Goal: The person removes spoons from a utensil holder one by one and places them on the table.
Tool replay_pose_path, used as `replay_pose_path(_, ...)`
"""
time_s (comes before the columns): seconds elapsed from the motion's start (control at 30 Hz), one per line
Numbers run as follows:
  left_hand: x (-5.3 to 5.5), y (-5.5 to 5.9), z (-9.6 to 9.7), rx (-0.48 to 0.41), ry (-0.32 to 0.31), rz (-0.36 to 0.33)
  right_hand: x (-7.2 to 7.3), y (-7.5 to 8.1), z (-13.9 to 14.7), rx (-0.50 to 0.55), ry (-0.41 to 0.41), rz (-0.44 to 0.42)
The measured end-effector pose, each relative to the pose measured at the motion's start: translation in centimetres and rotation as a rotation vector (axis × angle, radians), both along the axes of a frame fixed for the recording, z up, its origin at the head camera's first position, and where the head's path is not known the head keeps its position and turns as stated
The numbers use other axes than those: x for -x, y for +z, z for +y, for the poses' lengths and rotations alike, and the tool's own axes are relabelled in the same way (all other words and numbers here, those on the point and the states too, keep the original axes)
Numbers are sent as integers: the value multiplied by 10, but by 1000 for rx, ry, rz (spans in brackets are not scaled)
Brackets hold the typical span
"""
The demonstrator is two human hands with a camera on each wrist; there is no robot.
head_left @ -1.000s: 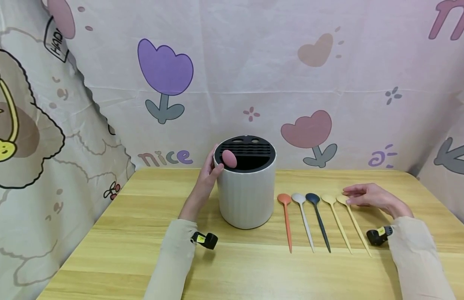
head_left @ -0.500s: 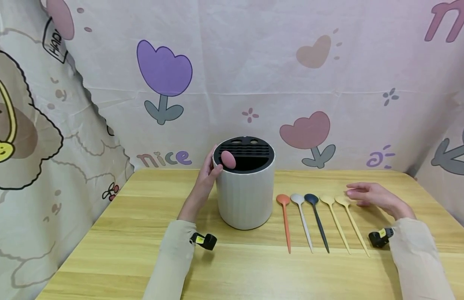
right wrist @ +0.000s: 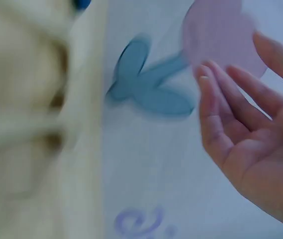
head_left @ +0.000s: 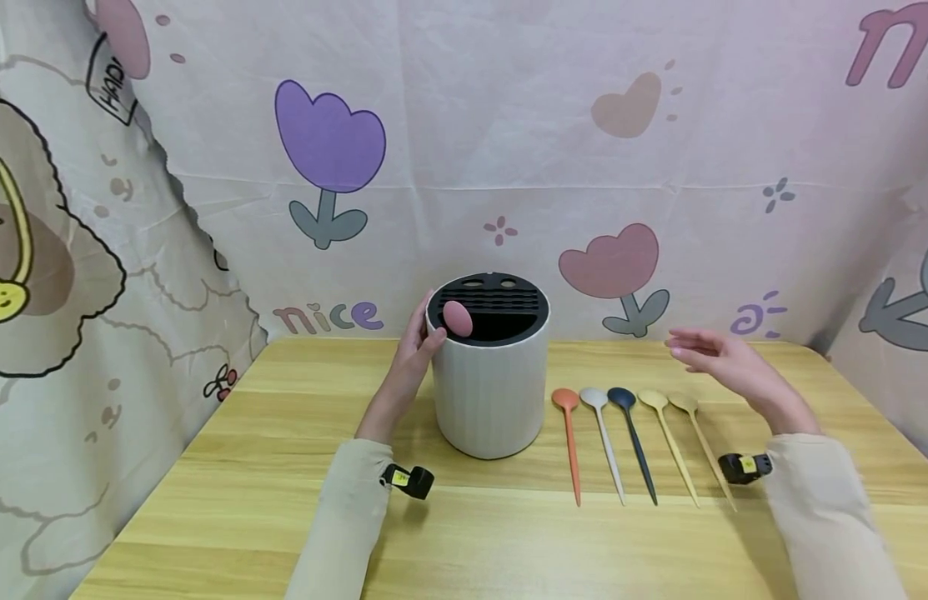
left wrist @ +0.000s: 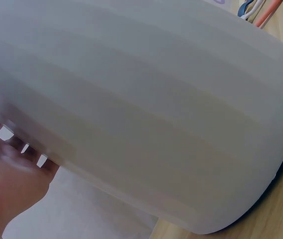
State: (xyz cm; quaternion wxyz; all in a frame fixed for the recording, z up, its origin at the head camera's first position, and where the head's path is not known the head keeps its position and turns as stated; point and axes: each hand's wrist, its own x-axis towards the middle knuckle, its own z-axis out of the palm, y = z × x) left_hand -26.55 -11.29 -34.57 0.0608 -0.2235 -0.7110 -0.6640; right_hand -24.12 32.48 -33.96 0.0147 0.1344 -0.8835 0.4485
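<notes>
In the head view, my left hand holds the white ribbed utensil holder at its left rim, thumb in front and fingers round the far side. The left wrist view shows those fingers against the ribbed wall. A pink spoon stands in the holder, only its oval head showing above the black slotted top. My right hand is raised with nothing in it, just beyond the heads of the two yellow spoons. Its fingers are loosely bent and apart from the thumb.
Left of the yellow spoons lie an orange spoon, a light grey spoon and a dark blue spoon, handles toward me. The wooden table ends at a printed cloth behind, with another side cloth at left.
My right hand has lifted off the rightmost yellow spoon's head and moved up and slightly left. The left hand stays on the holder.
</notes>
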Motion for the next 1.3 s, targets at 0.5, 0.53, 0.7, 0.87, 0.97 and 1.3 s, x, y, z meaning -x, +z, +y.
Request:
replay_pose_path(0.5, 1, 3, -5, -18, -2, 9, -33, 38, -106, 239, 34, 233)
replay_pose_path(0.53, 1, 4, -6, -21, 3, 12, -36, 40, -112, 229, 44, 234)
replay_pose_path(0.7, 2, 2, -5, -27, -3, 12, -50, 41, -132, 169, 76, 247)
replay_pose_path(0.87, 3, -1, 1, -23, -26, 18, -61, 38, -144, 214, 91, 288)
replay_pose_path(0.97, 3, -2, 3, -26, -17, 13, -62, 41, -151, 255, 107, 300)
replay_pose_path(1.3, 0, 1, 0, -14, -9, 0, -44, 76, -187, 279, 225, 156)
